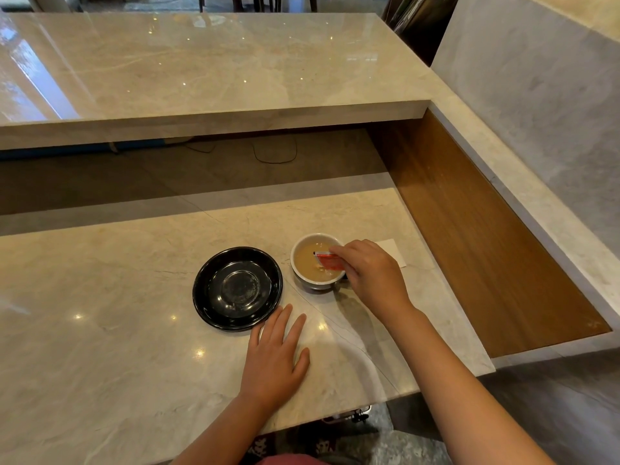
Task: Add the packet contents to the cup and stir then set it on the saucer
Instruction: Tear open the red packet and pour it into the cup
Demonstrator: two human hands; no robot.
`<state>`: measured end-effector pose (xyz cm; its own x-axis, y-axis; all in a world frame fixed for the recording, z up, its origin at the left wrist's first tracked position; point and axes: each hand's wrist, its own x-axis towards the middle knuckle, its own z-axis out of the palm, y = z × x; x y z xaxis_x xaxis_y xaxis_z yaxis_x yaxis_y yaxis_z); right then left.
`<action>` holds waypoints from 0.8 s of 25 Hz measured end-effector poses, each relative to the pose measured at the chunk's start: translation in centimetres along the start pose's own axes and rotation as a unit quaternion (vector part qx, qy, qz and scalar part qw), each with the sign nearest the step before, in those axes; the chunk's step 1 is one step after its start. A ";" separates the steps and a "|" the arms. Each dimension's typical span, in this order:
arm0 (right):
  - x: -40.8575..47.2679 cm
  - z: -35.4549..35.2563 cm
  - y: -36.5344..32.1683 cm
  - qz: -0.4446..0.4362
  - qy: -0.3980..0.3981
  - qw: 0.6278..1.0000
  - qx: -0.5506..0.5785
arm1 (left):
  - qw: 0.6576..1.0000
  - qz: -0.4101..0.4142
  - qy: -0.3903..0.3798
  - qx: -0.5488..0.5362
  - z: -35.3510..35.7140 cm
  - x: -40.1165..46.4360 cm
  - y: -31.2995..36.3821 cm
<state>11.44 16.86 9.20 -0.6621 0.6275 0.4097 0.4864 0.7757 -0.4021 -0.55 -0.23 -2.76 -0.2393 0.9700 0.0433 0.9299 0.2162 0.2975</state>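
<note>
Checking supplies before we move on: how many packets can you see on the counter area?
1. A red packet held by the right hand over the cup. The white paper behind that hand is partly hidden, so I cannot tell what it is.

One cup (316,261), one black saucer (237,288), one red packet (330,261), one white napkin (392,251), two hands, left (273,359) and right (372,275), one table (100,347).

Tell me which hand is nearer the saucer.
Left. The left hand lies flat on the counter just in front of the saucer, fingertips by its rim. The right hand is beyond it, holding the packet over the cup.
</note>
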 end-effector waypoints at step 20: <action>-7.5 -1.1 1.0 0.498 0.201 0.421 0.731 | 1.000 0.011 0.004 0.002 0.0 0.0 0.0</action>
<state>17.56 12.98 6.63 -0.2523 0.7810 -0.5713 -0.6568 -0.5718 -0.4916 -0.51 -0.24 -2.73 -0.2204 0.9737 0.0583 0.9363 0.1944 0.2926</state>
